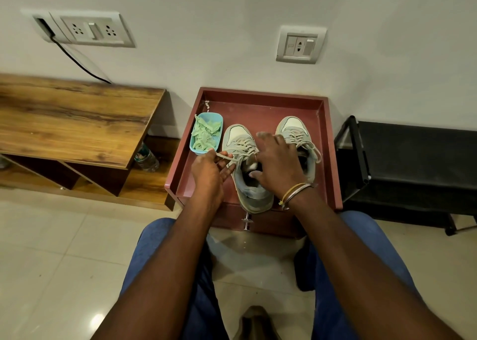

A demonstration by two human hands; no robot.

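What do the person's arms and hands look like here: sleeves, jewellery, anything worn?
Both forearms are bare, with no sleeve in view. The right hand has two bands at its wrist: a thin silver-coloured bangle and a yellow thread band beside it. The left hand and its wrist wear nothing visible. No rings can be made out.

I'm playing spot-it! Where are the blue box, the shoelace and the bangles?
blue box (212, 118): head view, bare far inside wall.
shoelace (223, 155): head view, loose stretch by the fingers.
bangles (296, 190): head view, middle of the bands.

White wall (232, 9), glossy tiled floor (51, 249), wooden shelf (72, 117)
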